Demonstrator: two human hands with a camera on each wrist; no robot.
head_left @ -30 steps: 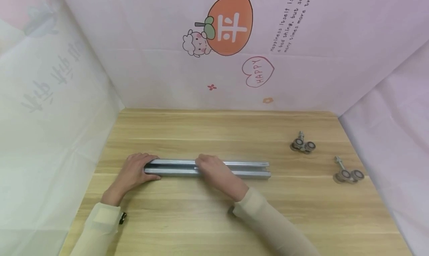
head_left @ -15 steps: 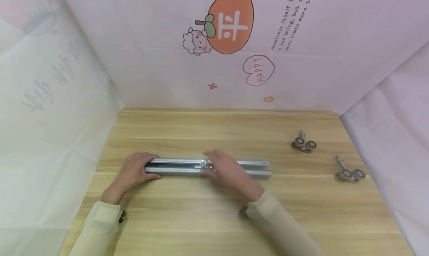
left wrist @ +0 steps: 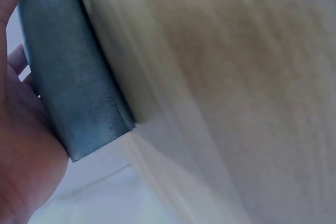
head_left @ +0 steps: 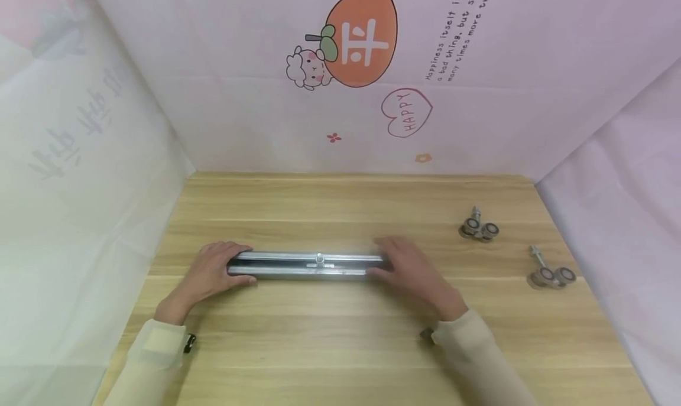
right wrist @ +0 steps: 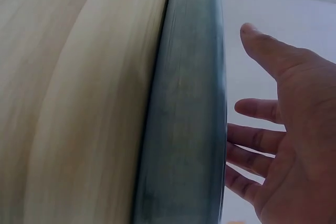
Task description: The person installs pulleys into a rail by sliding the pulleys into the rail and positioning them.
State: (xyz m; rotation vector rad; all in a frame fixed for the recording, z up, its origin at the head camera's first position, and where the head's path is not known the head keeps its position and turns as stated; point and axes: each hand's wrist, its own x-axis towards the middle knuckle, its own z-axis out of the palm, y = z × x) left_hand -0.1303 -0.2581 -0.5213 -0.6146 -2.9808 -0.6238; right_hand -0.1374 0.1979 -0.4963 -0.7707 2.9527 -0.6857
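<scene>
A grey metal channel rail (head_left: 282, 270) lies across the wooden table, its open slot upward. My left hand (head_left: 210, 275) grips its left end, thumb on the near side and fingers on the far side. In the left wrist view that end of the rail (left wrist: 73, 72) sits against the palm. A threaded bolt (head_left: 320, 259) with a nut stands up from the slot near mid-rail; what it is fixed to inside is mostly hidden. My right hand (head_left: 412, 273), blurred, hovers around the rail's right part. In the right wrist view its thumb and fingers (right wrist: 257, 109) are spread, the thumb apart from the rail.
Two wheeled roller hangers with bolts, a farther one (head_left: 480, 229) and a nearer one (head_left: 551, 276), lie at the table's right side. Printed white cloth (head_left: 255, 122) hangs behind the wooden table (head_left: 298, 341) and along both sides.
My right hand has let go of the bolt at mid-rail and moved right along the rail, uncovering the bolt. The left hand and rail have stayed in place.
</scene>
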